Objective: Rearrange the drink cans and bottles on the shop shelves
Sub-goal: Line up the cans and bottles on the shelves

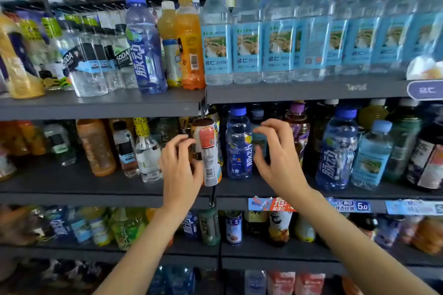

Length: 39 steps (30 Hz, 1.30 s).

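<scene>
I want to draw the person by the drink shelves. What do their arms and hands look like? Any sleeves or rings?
Both forearms are bare, with no sleeves in view. The left hand and right hand wear no gloves, and I see no rings, watch or bracelets. The fingernails look short and plain.

You're looking at two hands [178,170], three dark blue sports bottles [145,45], two orange juice bottles [190,43], one white can [208,151], four shelf levels [100,105].
</scene>
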### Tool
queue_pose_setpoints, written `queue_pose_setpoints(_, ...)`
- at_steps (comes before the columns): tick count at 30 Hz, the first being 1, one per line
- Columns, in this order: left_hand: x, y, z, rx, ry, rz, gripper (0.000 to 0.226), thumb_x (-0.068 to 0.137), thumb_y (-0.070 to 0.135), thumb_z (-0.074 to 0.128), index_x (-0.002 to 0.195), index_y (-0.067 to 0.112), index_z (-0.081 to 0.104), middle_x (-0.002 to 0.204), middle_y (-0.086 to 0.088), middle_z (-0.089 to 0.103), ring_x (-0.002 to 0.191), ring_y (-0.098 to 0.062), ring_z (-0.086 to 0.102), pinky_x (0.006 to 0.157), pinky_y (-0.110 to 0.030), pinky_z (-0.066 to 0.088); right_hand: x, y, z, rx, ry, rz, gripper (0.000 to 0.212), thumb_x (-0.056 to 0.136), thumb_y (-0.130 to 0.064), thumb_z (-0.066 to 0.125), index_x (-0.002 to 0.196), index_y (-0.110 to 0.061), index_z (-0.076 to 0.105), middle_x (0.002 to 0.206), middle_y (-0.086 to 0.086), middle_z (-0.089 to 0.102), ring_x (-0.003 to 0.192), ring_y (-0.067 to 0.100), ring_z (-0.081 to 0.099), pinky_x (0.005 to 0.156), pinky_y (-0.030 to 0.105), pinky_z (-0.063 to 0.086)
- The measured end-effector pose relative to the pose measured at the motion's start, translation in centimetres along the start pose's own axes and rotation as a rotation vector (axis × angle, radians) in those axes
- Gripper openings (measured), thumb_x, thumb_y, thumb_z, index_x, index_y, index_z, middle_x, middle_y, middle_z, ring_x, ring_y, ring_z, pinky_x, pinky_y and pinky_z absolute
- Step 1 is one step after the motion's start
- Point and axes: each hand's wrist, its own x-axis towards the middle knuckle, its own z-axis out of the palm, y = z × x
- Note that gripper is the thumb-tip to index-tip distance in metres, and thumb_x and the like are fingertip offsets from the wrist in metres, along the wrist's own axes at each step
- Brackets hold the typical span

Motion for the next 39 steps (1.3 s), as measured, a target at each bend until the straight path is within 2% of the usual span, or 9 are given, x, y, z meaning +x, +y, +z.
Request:
queue_pose_setpoints(3, -2.2, -2.2, -0.3, 0.062, -0.128, -0.18, 0.038, 0.079, 0.003, 0.055, 0.116, 0.007, 0.05, 0.12, -0.011, 0.042, 0.115, -0.028, 0.041, 0.096, -0.049, 0.04, -1.8, 0.9, 3.9, 0.063, -0.231, 0.324, 0.057, 0.082, -0.015, 0.07, 0.129, -0.001, 0.042, 0.129, 0.017, 0.039, 0.12, 0.028, 0.038, 0.103, 0.037, 0.036)
queue_pose_setpoints(6, -2.8, -3.2, -1.1, 0.117, -0.236, -0.227, 0.041, 0.081, 0.003, 0.057, 0.121, 0.009, 0.048, 0.122, -0.01, 0.041, 0.118, -0.028, 0.04, 0.095, -0.042, 0.034, -0.8, 1.5, 6.8, 0.225, -0.278, 0.744, 0.086, 0.077, -0.027, 0.076, 0.14, 0.001, 0.025, 0.141, 0.018, 0.034, 0.131, 0.031, 0.033, 0.105, 0.038, 0.033)
queue_pose_setpoints(10, -2.5, -3.9, -1.9, 0.088, -0.315, -0.184, 0.042, 0.085, 0.007, 0.054, 0.125, 0.012, 0.044, 0.125, -0.006, 0.039, 0.12, -0.022, 0.037, 0.098, -0.035, 0.03, 0.5, 2.2, 9.6, 0.342, -0.292, 1.057, 0.086, 0.076, -0.03, 0.076, 0.139, -0.001, 0.024, 0.14, 0.016, 0.041, 0.126, 0.033, 0.044, 0.094, 0.04, 0.042)
queue_pose_setpoints(15, -3.1, -4.0, -1.1, 0.027, -0.349, -0.15, 0.044, 0.083, 0.004, 0.055, 0.125, 0.01, 0.045, 0.124, -0.007, 0.041, 0.116, -0.023, 0.042, 0.096, -0.038, 0.036, -0.7, 2.1, 10.2, 0.138, -0.215, 0.955, 0.067, 0.074, -0.031, 0.078, 0.12, -0.001, 0.041, 0.123, 0.016, 0.049, 0.11, 0.032, 0.052, 0.084, 0.044, 0.048)
queue_pose_setpoints(24, -3.8, -3.6, 2.6, -0.076, -0.396, -0.145, 0.051, 0.078, -0.001, 0.06, 0.126, 0.007, 0.047, 0.124, -0.013, 0.045, 0.115, -0.031, 0.045, 0.091, -0.04, 0.038, -1.9, 1.4, 8.0, -0.071, -0.277, 0.799, 0.054, 0.081, -0.035, 0.071, 0.109, 0.0, 0.041, 0.112, 0.016, 0.047, 0.085, 0.024, 0.051, 0.063, 0.034, 0.041)
queue_pose_setpoints(30, -3.6, -1.9, 4.7, -0.061, -0.421, 0.001, 0.059, 0.078, 0.0, 0.063, 0.133, 0.018, 0.05, 0.127, -0.013, 0.043, 0.112, -0.031, 0.046, 0.089, -0.044, 0.042, -2.1, 3.6, 8.2, 0.186, -0.425, 0.722, 0.057, 0.082, -0.036, 0.069, 0.126, -0.004, 0.051, 0.121, 0.009, 0.059, 0.112, 0.023, 0.057, 0.089, 0.03, 0.047)
queue_pose_setpoints(34, -4.1, -2.3, 5.7, 0.129, -0.449, 0.12, 0.064, 0.066, 0.003, 0.073, 0.125, 0.02, 0.059, 0.119, -0.016, 0.052, 0.103, -0.036, 0.05, 0.075, -0.047, 0.048, -2.3, 4.7, 8.3, 0.355, -0.176, 0.874, 0.047, 0.091, -0.036, 0.057, 0.129, -0.008, 0.051, 0.124, 0.003, 0.052, 0.12, 0.019, 0.049, 0.097, 0.028, 0.04)
queue_pose_setpoints(36, -4.4, -2.9, 6.1, 0.248, -0.469, 0.181, 0.067, 0.057, 0.01, 0.078, 0.122, 0.022, 0.061, 0.119, -0.015, 0.055, 0.105, -0.031, 0.043, 0.076, -0.046, 0.048, -1.7, 5.4, 9.2, 0.411, 0.004, 0.981, 0.039, 0.096, -0.029, 0.05, 0.128, -0.007, 0.049, 0.122, 0.003, 0.054, 0.121, 0.022, 0.049, 0.095, 0.027, 0.038)
queue_pose_setpoints(39, -4.6, -3.3, 6.6, 0.346, -0.463, 0.246, 0.07, 0.052, 0.014, 0.08, 0.12, 0.023, 0.063, 0.121, -0.011, 0.057, 0.107, -0.028, 0.041, 0.084, -0.046, 0.044, -0.1, 7.1, 11.2, 0.299, 0.038, 1.027, 0.05, 0.092, -0.015, 0.055, 0.137, -0.002, 0.036, 0.134, 0.014, 0.049, 0.123, 0.028, 0.046, 0.099, 0.032, 0.037)
